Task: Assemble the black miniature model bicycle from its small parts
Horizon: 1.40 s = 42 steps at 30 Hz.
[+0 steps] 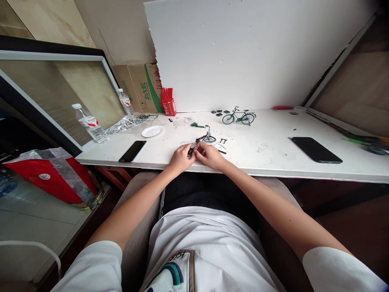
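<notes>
Close to the table's front edge, my left hand (182, 157) and my right hand (209, 155) meet with fingertips pinched around a small, partly built model bicycle (209, 138). Its black front wheel and handlebar stick out beyond my fingers toward the back of the table. The gripped rear part is mostly covered by my hands. Just right of it lie small loose black parts (223, 141). A green part (197, 125) rests behind the model. Farther back, a complete green model bicycle (242, 118) stands upright.
On the left are a dark phone (133, 151), a white plate (152, 131), part frames in plastic (129, 123) and two water bottles (91, 123). A red box (169, 102) and a cardboard carton (141, 89) stand behind. Another black phone (316, 150) lies right, with a red object (282, 108) farther back.
</notes>
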Each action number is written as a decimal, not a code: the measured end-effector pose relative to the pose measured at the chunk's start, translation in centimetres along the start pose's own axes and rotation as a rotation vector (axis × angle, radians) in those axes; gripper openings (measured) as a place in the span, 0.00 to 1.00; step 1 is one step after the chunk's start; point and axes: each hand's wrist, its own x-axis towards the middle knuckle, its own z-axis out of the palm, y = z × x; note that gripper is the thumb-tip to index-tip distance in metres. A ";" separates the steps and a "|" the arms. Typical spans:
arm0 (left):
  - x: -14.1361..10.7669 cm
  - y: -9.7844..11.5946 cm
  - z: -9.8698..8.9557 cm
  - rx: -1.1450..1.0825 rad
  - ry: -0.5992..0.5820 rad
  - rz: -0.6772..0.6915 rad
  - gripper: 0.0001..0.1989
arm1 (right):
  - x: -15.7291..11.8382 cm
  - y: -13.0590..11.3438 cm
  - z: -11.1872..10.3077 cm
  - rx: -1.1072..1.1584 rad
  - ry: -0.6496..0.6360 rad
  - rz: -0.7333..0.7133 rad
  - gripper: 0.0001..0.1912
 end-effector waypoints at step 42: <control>0.1 0.2 0.0 -0.008 0.004 0.006 0.14 | 0.0 0.0 0.1 -0.021 0.006 -0.008 0.06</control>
